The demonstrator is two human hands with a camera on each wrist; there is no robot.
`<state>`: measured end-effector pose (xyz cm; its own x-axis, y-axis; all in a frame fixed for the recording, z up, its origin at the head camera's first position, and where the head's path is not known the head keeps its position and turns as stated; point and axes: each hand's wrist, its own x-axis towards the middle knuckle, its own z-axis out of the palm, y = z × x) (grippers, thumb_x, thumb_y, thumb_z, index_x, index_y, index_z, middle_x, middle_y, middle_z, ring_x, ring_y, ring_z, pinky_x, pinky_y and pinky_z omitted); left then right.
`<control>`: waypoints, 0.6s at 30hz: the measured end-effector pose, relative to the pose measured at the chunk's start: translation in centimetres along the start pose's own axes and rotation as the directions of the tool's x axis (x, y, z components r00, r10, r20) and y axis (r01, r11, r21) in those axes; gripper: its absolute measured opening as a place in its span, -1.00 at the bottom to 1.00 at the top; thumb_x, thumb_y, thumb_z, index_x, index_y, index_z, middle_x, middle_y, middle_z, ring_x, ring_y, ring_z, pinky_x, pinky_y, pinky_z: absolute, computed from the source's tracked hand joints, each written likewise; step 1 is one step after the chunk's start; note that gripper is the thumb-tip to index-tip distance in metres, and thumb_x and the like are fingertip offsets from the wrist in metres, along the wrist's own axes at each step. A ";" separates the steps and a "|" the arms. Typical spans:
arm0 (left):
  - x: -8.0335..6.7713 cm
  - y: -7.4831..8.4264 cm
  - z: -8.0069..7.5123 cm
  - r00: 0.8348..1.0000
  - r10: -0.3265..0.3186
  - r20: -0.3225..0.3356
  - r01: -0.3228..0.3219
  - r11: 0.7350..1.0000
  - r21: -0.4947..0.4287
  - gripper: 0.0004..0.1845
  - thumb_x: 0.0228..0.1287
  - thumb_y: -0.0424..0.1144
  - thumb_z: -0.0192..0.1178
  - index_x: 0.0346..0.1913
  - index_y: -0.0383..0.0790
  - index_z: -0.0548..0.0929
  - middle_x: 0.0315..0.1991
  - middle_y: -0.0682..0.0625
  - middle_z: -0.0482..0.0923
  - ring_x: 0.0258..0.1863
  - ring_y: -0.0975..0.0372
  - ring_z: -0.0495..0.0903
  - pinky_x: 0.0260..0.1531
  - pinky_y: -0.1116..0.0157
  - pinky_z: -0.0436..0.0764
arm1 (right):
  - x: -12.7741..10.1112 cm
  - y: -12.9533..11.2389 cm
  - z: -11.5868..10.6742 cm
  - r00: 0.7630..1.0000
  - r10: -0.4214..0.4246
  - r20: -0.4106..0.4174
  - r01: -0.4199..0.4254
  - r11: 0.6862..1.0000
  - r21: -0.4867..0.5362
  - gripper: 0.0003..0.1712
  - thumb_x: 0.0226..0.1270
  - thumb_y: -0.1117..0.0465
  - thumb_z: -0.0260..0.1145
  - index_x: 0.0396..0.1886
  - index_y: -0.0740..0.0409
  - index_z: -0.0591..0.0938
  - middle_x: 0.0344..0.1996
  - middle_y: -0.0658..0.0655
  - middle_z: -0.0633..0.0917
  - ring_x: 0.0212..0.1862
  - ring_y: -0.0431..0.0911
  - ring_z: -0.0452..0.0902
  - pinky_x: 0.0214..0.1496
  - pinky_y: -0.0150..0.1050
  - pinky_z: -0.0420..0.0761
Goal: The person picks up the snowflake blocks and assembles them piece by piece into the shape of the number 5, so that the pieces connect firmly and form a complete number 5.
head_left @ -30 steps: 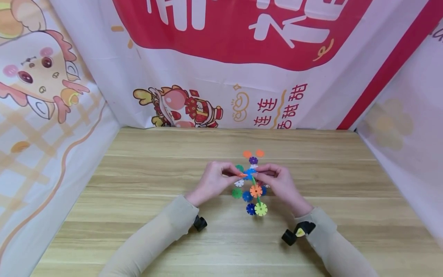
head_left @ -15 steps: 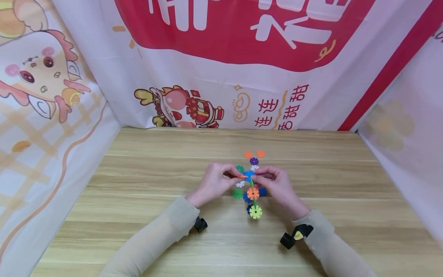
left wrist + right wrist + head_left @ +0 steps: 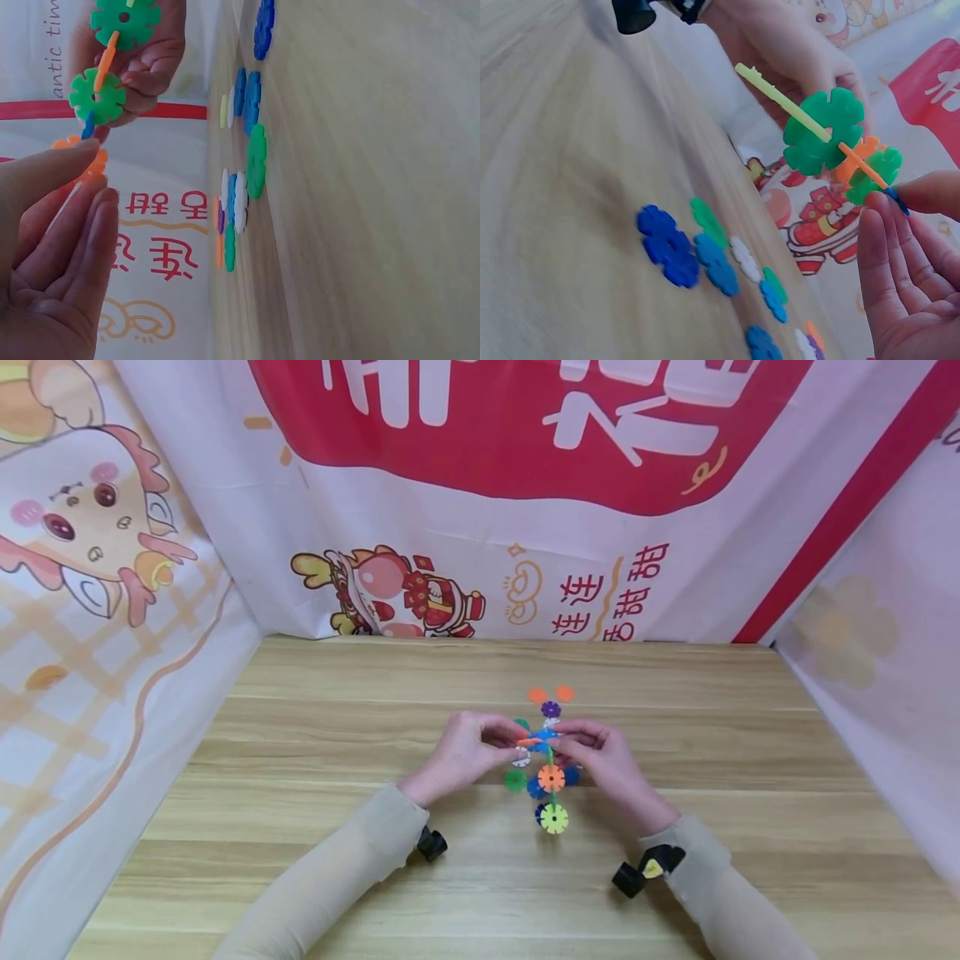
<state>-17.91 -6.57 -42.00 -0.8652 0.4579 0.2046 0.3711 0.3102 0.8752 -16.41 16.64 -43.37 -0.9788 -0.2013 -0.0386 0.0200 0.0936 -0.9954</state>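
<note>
Both hands hold a chain of notched plastic snowflake discs above the table. My left hand point(image 3: 467, 750) pinches an orange disc point(image 3: 100, 162) between thumb and fingers, at the chain's upper end. The blue disc point(image 3: 544, 741) beside it is pinched by my right hand point(image 3: 613, 762). In the left wrist view the orange disc meets the blue one's edge. Below the blue disc the chain runs through a green disc point(image 3: 97, 97), an orange disc point(image 3: 551, 777), another green disc point(image 3: 826, 112) and a yellow-green disc point(image 3: 554, 818) at the lower end.
Loose discs lie on the wooden table point(image 3: 337, 727) under and beyond the hands: two orange ones point(image 3: 564, 693), a purple one point(image 3: 551, 709), and several green point(image 3: 515, 779), white and blue point(image 3: 667, 246). A printed cloth point(image 3: 465, 518) hangs at the table's back edge.
The hanging chain has swung slightly left, its yellow-green end shifting left and a little nearer. Both hands have stayed almost in place, pinching the upper discs.
</note>
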 end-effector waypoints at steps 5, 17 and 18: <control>0.5 -0.7 -0.2 0.998 -0.058 0.017 0.058 0.998 0.013 -0.67 0.02 -0.21 0.44 -0.09 -0.12 0.69 -0.17 0.01 0.65 -0.22 0.17 0.62 -0.24 0.36 0.60 | 0.0 -0.3 -0.8 1.000 -0.009 -0.028 0.009 1.000 0.016 -0.62 0.20 0.12 0.38 -0.04 0.21 0.61 -0.21 0.28 0.66 -0.28 0.06 0.62 -0.13 -0.02 0.61; 2.5 -2.8 0.0 0.971 -0.141 0.191 0.094 0.968 0.234 -0.63 -0.02 -0.29 0.45 -0.10 -0.28 0.67 -0.22 -0.03 0.65 -0.26 0.24 0.60 -0.25 0.39 0.56 | -0.4 -0.6 -1.3 0.999 -0.041 -0.023 0.041 0.999 0.009 -0.62 0.20 0.13 0.37 -0.04 0.23 0.61 -0.26 0.26 0.67 -0.29 0.06 0.62 -0.15 -0.01 0.62; 2.6 -2.8 0.1 0.969 -0.146 0.199 0.095 0.964 0.247 -0.64 -0.03 -0.29 0.46 -0.10 -0.28 0.67 -0.23 -0.02 0.65 -0.27 0.24 0.60 -0.25 0.40 0.56 | -0.4 -0.6 -1.3 0.999 -0.044 -0.021 0.044 0.999 0.009 -0.62 0.21 0.13 0.37 -0.04 0.24 0.61 -0.25 0.28 0.67 -0.29 0.06 0.62 -0.15 -0.01 0.62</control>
<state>-21.19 -6.21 -43.97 -0.8257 0.5639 -0.0167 0.3592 0.5483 0.7552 -16.29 17.96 -42.67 -0.9828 -0.1845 0.0066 -0.0209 0.0755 -0.9969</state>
